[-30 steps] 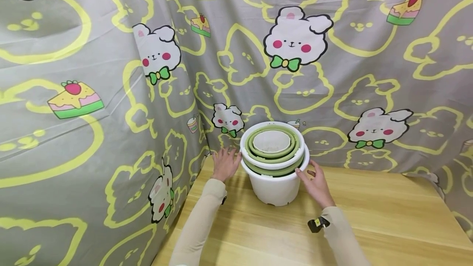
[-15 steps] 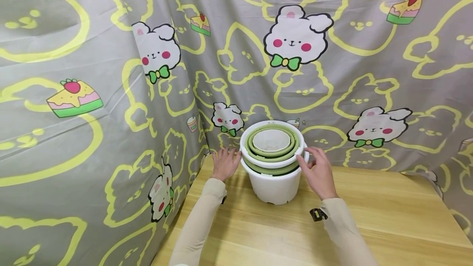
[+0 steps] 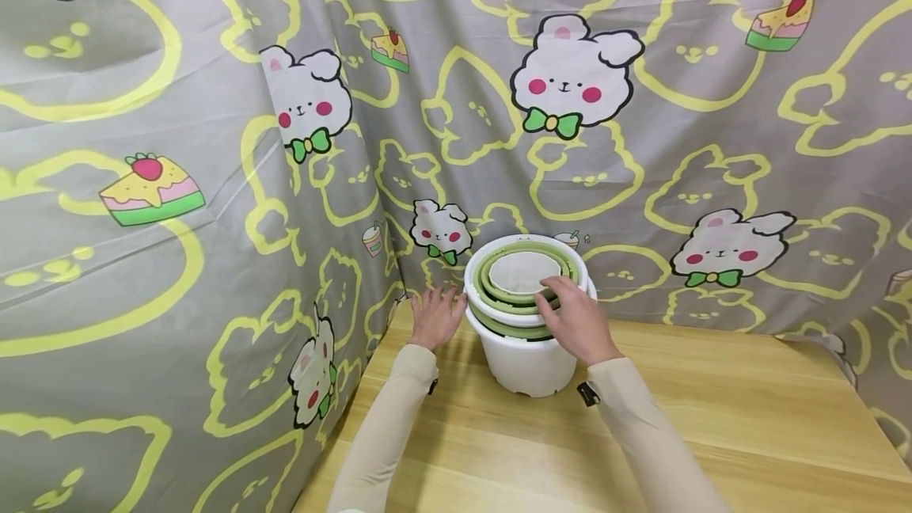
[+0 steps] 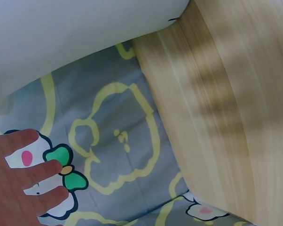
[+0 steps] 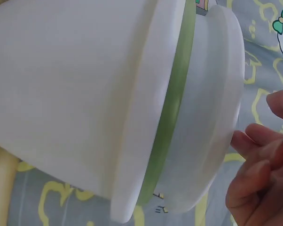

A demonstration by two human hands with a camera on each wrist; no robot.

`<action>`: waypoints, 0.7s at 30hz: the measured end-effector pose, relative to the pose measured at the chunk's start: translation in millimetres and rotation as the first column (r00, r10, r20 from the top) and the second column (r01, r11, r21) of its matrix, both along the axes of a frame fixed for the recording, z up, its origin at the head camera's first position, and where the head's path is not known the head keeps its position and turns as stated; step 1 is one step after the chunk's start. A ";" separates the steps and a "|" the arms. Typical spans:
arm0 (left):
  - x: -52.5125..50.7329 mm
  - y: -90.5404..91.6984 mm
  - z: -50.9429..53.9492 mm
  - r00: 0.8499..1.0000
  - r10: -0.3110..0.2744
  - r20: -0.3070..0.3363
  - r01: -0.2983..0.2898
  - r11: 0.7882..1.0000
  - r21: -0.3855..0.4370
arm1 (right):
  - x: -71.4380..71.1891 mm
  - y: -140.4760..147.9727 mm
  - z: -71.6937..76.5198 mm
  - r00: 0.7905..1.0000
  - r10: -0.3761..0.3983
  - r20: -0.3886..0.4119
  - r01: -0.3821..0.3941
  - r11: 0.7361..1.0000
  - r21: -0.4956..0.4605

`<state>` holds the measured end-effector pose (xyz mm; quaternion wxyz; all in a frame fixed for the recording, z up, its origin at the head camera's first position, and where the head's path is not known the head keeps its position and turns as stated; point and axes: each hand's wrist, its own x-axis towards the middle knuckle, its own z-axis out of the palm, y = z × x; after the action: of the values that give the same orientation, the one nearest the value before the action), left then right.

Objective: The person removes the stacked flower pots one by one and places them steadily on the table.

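Nested white and green flower pots stand as one stack on the table. The outer white pot (image 3: 529, 370) is lowest; a green rim (image 5: 172, 99) and another white pot (image 5: 226, 84) rise above it in the right wrist view. Smaller green pots sit inside, with a small white pot (image 3: 523, 273) innermost. My left hand (image 3: 436, 319) lies at the stack's left side, fingers spread and fairly straight, fingertips by the rim. Over the right front of the stack hovers my right hand (image 3: 579, 323), thumb and fingers apart near the inner rims, gripping nothing visible.
The wooden table (image 3: 748, 402) extends to the right and front of the stack. A grey patterned curtain (image 3: 591, 172) hangs close behind it and along the left side.
My right hand has moved from the outer pot's right rim up and leftward, over the inner pots. The left hand and the stack have stayed in place.
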<state>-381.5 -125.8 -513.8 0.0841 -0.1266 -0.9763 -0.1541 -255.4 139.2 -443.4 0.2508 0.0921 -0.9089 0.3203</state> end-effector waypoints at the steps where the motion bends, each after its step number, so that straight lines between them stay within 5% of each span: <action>1: -0.2 0.1 0.1 1.000 0.001 -0.002 -0.001 1.000 -0.002 | -1.4 -2.4 0.9 1.000 0.003 0.016 -0.003 1.000 0.010; 7: 1.3 0.6 0.3 1.000 -0.005 -0.001 0.005 1.000 0.003 | -7.8 -13.4 1.1 0.995 0.004 0.097 -0.013 0.995 0.097; 21: 1.6 0.4 -1.0 1.000 -0.009 0.005 0.009 1.000 0.022 | -10.8 -17.7 -2.7 1.000 -0.028 -0.002 0.028 0.982 0.189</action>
<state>-379.9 -125.5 -514.7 0.0824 -0.1299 -0.9741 -0.1658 -266.2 121.4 -446.0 0.2449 0.1027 -0.9365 0.2292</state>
